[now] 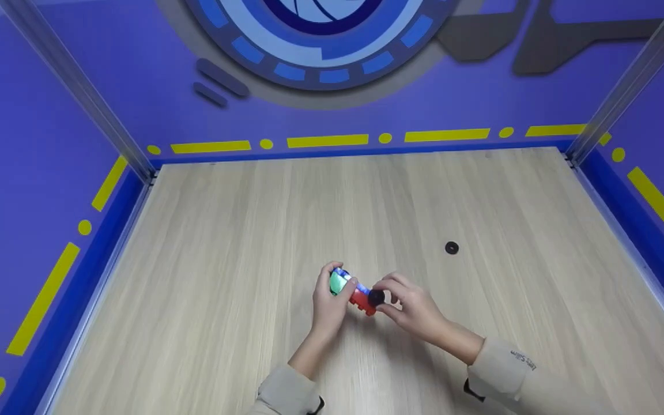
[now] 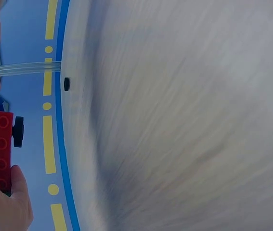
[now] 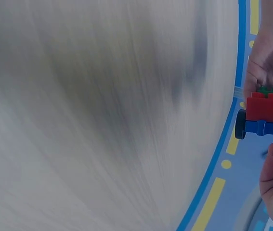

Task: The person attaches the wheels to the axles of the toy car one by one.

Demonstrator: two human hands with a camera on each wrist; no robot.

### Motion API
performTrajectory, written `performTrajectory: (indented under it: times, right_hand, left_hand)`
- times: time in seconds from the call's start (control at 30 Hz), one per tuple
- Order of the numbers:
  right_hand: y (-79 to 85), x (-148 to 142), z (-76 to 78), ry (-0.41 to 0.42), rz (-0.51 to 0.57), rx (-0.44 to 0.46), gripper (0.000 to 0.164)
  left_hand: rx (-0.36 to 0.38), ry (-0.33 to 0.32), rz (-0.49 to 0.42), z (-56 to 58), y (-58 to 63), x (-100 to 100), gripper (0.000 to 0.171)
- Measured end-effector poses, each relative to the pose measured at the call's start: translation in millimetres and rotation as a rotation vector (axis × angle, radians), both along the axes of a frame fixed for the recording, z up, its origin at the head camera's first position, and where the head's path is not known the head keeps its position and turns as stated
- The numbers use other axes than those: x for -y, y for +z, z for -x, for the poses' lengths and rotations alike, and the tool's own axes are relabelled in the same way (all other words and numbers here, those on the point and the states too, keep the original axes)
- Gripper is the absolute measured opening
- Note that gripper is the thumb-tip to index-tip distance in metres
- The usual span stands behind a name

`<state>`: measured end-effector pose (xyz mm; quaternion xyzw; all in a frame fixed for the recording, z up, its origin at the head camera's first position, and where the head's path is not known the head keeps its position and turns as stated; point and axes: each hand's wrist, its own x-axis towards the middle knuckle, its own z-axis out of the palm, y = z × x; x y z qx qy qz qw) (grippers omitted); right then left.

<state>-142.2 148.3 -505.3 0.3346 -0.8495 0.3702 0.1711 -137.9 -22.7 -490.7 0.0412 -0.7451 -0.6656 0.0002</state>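
A small toy car of red, green and blue building bricks (image 1: pixel 361 300) is held above the wooden table. My left hand (image 1: pixel 331 301) grips its far left end, thumb across the side. At the near right end, my right hand (image 1: pixel 411 310) pinches a black toy wheel (image 1: pixel 376 297) between thumb and fingers, against the car. The left wrist view shows the red brick's studs (image 2: pixel 0 143) and a black wheel (image 2: pixel 18 132) beside it. In the right wrist view, a wheel (image 3: pixel 240 124) sits on one side of the blue base (image 3: pixel 261 127); the opposite wheel is partly cut off.
A loose black wheel (image 1: pixel 452 248) lies flat on the wooden table (image 1: pixel 240 242), right of and beyond the hands. Blue-purple printed panels (image 1: pixel 332 124) with yellow marks stand along the back and both sides, joined by metal corner posts (image 1: pixel 81 86).
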Motion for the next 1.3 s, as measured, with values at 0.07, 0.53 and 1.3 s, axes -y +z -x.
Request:
performTrajectory:
  times: [0.07, 0.53, 1.3]
  right_hand:
    - [-0.1, 0.6, 0.2, -0.007, -0.008, -0.010, 0.030]
    - [1.7, 1.0, -1.7, -0.015, -0.006, 0.057, 0.030]
    - [-0.9, 2.6, -4.2, -0.005, 0.051, 0.076, 0.024]
  left_hand:
    - [0.001, 0.001, 0.004, -0.2, -0.3, 0.0, 0.037]
    - [-0.014, -0.014, -0.007, -0.5, -0.1, 1.4, 0.039]
    - [0.009, -0.052, -0.013, -0.3, 1.8, 2.8, 0.037]
